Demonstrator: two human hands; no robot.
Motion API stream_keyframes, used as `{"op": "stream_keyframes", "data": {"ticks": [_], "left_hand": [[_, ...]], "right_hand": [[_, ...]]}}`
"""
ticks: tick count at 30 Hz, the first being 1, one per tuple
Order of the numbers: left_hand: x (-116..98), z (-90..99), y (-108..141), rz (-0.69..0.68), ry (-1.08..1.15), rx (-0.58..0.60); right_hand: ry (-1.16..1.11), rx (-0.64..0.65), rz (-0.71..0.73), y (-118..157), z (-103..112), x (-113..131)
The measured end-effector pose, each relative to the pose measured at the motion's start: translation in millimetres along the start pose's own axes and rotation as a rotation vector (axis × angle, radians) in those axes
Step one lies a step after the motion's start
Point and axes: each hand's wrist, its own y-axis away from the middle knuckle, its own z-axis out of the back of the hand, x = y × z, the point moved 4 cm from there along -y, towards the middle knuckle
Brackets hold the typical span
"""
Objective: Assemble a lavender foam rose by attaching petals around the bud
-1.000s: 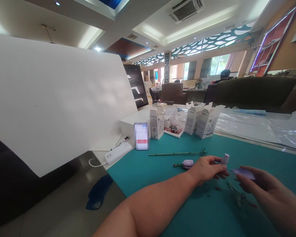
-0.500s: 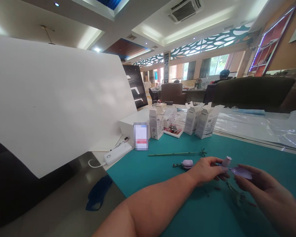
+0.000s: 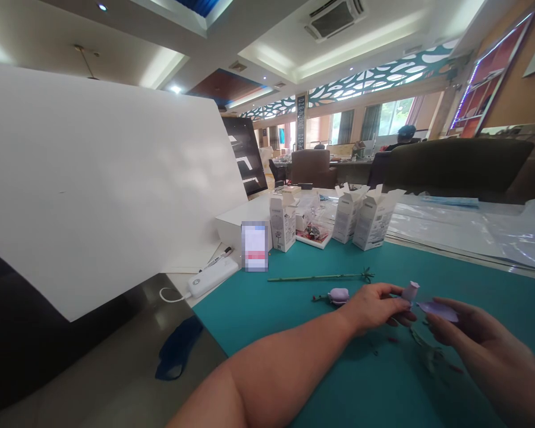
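- Right hand (image 3: 477,339), nearest: fingers pinch a flat lilac petal (image 3: 437,309) above the teal mat (image 3: 294,309).
- Left hand (image 3: 377,306): fingertips closed on a small lilac rolled bud piece (image 3: 410,290), just beside the petal.
- Behind: lilac flower bud (image 3: 339,295), thin green stem (image 3: 321,277) lying flat.
- Far edge: open white cartons (image 3: 361,221), contents unseen.

A large open-plan office or showroom hall: a recessed ceiling with a cassette air conditioner (image 3: 335,19), padded office chairs (image 3: 311,167) at distant desks, tall curtained windows (image 3: 395,116), and a teal-covered tabletop (image 3: 267,303) strewn with white product cartons (image 3: 374,219).
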Motion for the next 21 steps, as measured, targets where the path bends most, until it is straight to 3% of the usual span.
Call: {"op": "stream_keyframes", "data": {"ticks": [21], "left_hand": [[-4, -1.4, 4, 0.007, -0.008, 0.023]], "right_hand": [[-0.041, 0.027, 0.029, -4, -1, -5]]}}
